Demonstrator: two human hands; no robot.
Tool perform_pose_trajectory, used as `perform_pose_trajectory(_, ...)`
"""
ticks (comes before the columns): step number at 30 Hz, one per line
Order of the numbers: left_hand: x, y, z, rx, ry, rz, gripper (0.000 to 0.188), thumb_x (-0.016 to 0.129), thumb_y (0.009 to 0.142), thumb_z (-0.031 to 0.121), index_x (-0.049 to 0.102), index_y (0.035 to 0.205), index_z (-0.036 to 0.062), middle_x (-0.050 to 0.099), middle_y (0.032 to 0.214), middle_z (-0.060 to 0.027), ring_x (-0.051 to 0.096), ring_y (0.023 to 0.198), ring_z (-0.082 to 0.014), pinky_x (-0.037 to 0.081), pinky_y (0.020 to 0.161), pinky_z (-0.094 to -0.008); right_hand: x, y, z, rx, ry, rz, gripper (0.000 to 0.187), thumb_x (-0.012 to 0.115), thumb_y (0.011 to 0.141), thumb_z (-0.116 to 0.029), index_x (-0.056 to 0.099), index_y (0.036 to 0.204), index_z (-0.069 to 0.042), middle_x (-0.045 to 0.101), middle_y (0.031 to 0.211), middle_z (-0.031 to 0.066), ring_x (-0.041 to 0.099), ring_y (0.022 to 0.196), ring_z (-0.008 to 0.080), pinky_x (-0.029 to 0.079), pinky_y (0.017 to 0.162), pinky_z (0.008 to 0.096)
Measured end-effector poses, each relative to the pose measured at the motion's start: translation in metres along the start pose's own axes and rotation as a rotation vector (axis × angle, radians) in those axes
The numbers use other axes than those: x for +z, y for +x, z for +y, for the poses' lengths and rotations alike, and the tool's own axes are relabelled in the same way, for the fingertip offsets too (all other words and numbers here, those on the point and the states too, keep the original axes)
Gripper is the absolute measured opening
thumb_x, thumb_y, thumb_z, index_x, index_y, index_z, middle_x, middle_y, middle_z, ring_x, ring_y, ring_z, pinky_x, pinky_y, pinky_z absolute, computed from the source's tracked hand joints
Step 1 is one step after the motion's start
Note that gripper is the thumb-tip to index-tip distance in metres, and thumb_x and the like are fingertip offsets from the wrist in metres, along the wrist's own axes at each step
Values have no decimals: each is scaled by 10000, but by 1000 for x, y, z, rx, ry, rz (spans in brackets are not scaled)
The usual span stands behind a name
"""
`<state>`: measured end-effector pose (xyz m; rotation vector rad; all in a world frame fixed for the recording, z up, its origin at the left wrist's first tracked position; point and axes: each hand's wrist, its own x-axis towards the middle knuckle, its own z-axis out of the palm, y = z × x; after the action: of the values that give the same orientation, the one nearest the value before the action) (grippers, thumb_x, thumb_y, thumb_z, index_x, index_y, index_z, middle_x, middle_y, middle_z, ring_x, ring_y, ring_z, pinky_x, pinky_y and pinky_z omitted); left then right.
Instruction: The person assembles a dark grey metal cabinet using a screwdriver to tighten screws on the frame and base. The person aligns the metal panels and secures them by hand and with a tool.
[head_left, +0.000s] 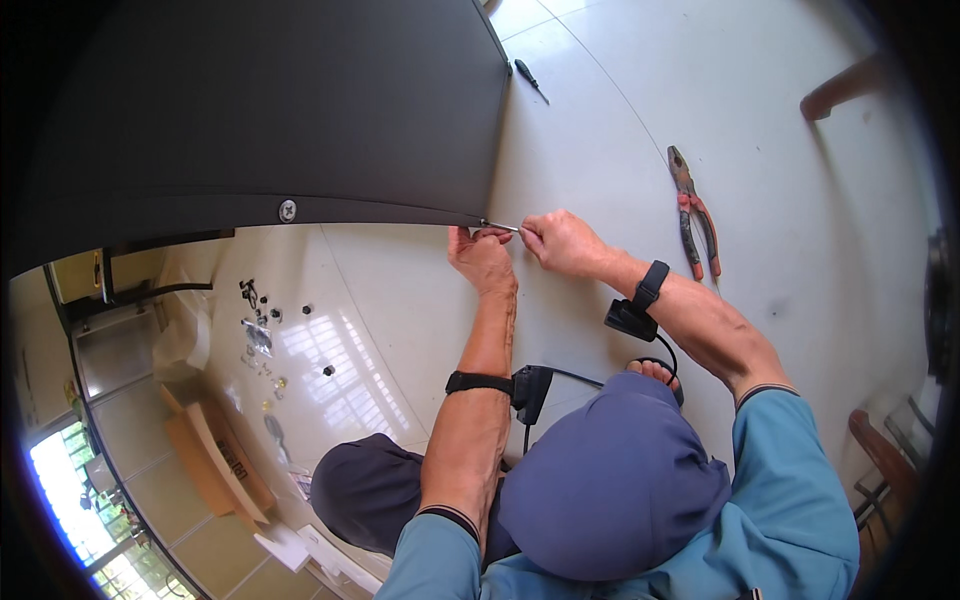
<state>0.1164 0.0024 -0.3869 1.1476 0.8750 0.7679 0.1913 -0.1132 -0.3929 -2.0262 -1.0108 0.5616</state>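
A large dark grey cabinet (pixel 300 110) takes up the upper left, with a cross-slotted round screw head (pixel 288 211) on its near edge. At its right-hand corner, my right hand (pixel 565 245) is closed on a thin metal tool (pixel 502 227) whose tip meets the corner; the rest is hidden in my fingers. My left hand (pixel 483 262) is just below that corner, fingertips curled up against the cabinet's edge and close beside the tool's tip. What those left fingers pinch is too small to make out.
On the pale tiled floor, pliers (pixel 692 215) with red-and-black handles lie to the right, and a dark-handled screwdriver (pixel 531 80) lies beyond the cabinet's corner. Several small black fittings (pixel 262 315) are scattered at left, near an open cardboard box (pixel 215 450). Brown furniture legs (pixel 840 88) stand at right.
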Motion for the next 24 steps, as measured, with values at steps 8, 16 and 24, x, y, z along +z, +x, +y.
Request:
perform_pose_trajectory(8, 3, -1, 4, -49, 13, -26, 494, 431, 731, -211, 587, 1171, -52, 640, 1144, -87, 664, 701, -208, 576, 587, -302, -24, 23, 2, 872, 1036, -580, 287, 480, 981, -261, 648, 822, -91, 340, 524, -79, 248, 382, 50, 166, 350, 248)
perform_pose_trajectory(16, 11, -11, 10, -25, 14, -52, 564, 583, 704, -234, 547, 1228, -28, 595, 1199, -61, 637, 792, -183, 580, 620, -314, -17, 14, -7, 753, 701, -418, 268, 551, 966, -291, 655, 894, -55, 467, 529, -19, 424, 425, 121, 329, 379, 310)
perform_pose_trajectory(24, 10, -6, 8, -40, 7, -11, 507, 543, 713, -229, 556, 1175, -20, 599, 1158, -73, 663, 772, -203, 538, 611, -310, 9, -11, -4, -260, -485, 159, 132, 595, 903, -148, 619, 877, -21, 646, 733, 177, 670, 661, 331, 556, 590, 428)
